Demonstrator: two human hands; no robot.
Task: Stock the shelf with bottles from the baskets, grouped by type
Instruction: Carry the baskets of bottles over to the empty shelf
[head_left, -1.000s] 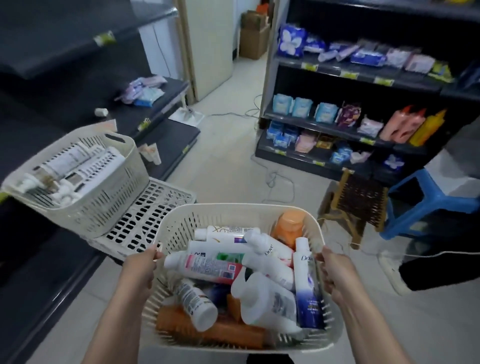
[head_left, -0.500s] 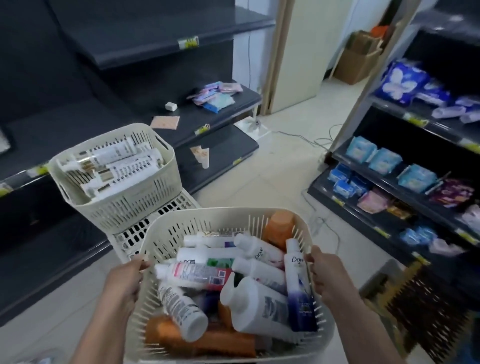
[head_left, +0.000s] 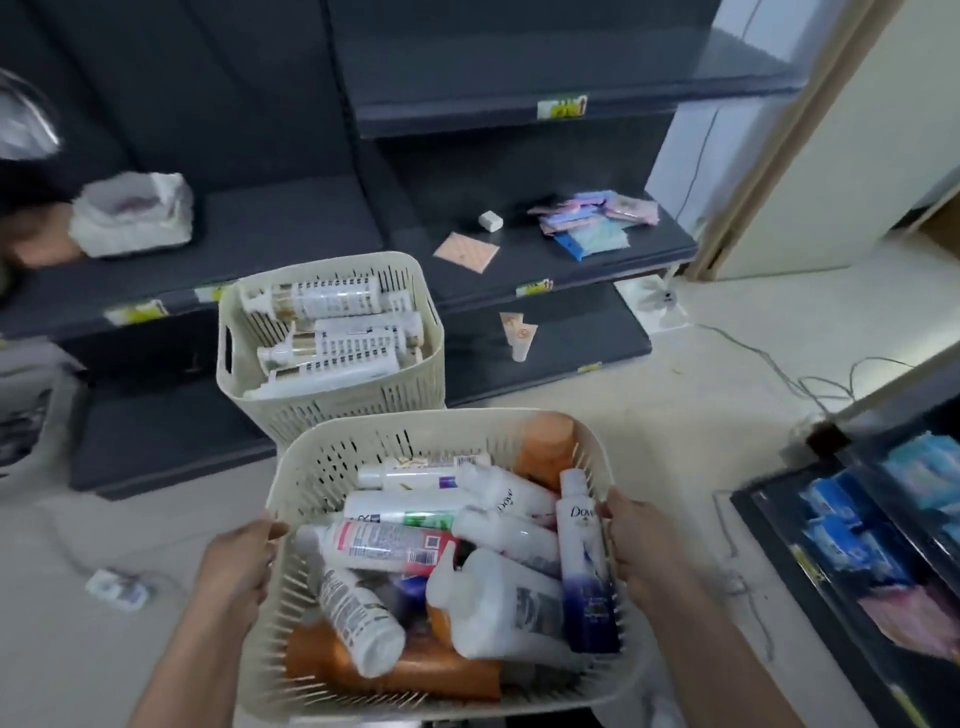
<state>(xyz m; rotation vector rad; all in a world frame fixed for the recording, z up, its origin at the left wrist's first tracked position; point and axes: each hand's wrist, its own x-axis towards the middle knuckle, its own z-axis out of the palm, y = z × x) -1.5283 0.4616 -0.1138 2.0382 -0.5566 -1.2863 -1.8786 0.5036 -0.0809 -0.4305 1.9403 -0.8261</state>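
held close at the bottom of the view, between two forearms: the near basket (head_left: 332, 457), cream plastic with slotted walls. gripped on its left rim by the left hand (head_left: 239, 566), thumb hooked over the edge, the other fingers curled round the outside and mostly hidden. gripped likewise on the right rim by the right hand (head_left: 644, 545), thumb on top, fingers wrapped down the outer wall.

heaped inside, lying every which way: a dove bottle (head_left: 587, 571), white above and purple below, against the right wall; a big white bottle (head_left: 498, 608) touching it on the left; a red-labelled bottle (head_left: 384, 545) across the middle; a green-labelled bottle (head_left: 410, 512) just behind that; an orange bottle (head_left: 415, 670) flat at the bottom; an orange cap (head_left: 545, 447) up in the far right corner.

just beyond, with the base hidden behind the near one: a second basket (head_left: 363, 410) of the same make, in front of the dark shelf (head_left: 311, 234), loaded with white pump bottles (head_left: 332, 301) laid on their sides.

farther back, on the middle board of the shelf: a peach square pad (head_left: 466, 251), a small white box (head_left: 490, 221) near it, pink and blue packets (head_left: 592, 218) at the right end, a white wrapped bundle (head_left: 132, 213) well to the left. on the lowest board, a small tube (head_left: 522, 338), cap down.

on the floor at left, a power strip (head_left: 117, 587). at the right edge, blurred, another rack (head_left: 852, 525) with blue packs.
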